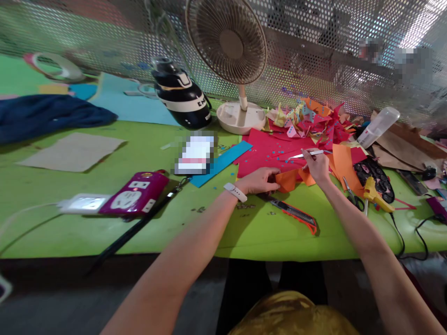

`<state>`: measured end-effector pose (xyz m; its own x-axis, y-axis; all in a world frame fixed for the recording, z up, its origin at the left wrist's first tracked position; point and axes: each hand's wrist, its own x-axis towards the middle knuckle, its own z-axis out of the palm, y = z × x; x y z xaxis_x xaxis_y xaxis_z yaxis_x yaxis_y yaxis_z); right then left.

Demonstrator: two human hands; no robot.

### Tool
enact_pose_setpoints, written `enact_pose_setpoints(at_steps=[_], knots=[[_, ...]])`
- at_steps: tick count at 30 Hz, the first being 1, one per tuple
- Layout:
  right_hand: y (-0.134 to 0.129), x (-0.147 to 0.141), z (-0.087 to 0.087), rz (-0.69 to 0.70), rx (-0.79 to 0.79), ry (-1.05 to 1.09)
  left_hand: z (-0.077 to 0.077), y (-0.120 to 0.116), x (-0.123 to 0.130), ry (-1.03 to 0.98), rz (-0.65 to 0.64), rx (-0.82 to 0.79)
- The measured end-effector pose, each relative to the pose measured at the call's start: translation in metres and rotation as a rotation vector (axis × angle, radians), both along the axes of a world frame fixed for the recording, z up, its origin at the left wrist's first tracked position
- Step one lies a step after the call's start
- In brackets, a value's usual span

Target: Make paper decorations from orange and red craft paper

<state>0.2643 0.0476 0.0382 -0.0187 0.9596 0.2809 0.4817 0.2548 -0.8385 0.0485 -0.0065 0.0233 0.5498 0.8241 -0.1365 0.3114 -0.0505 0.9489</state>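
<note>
Perforated screening (307, 60) is seen behind a green-covered table (70, 239). At the far left, a dark blue cloth (52, 116) is laid out, with a beige sheet (71, 151) nearer the front. Farther right, a white plug block (84, 204) is joined to a purple power strip (134, 194), and a black strap (139, 222) is stretched beside it. A phone (195, 153), blurred out, is placed next to a blue paper strip (223, 163), with a black-and-white bottle (183, 100) behind.

Past the bottle, a fan (231, 44) is stood upright on its round base. In front of it, an orange paper piece (287, 180) is pinched at its left end by the left hand (260, 180), near the front edge of a red paper stack (260, 151). Heaped scraps (314, 121) are piled behind the stack. Below the orange piece, an orange-edged cutter (295, 215) is left on the table.

A slim white tool (310, 154) is gripped in the fingers of the right hand (317, 167); whether the paper is also touched by this hand cannot be told. Farther right, scissors (354, 197), a yellow glue gun (377, 195) and a clear bottle (379, 126) are seen.
</note>
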Motion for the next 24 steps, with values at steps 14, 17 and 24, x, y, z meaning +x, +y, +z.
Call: enact_pose_setpoints(at_steps=[14, 17, 24], knots=[[-0.001, -0.002, -0.001, 0.001, 0.032, 0.065, -0.001, 0.0, 0.0, -0.005, 0.006, -0.018], [-0.001, 0.0, 0.004, -0.014, 0.1, 0.131, -0.001, 0.001, 0.0, -0.041, 0.012, -0.034], [-0.012, 0.007, 0.027, -0.009, 0.142, 0.269, -0.002, 0.004, -0.005, -0.138, -0.017, -0.099]])
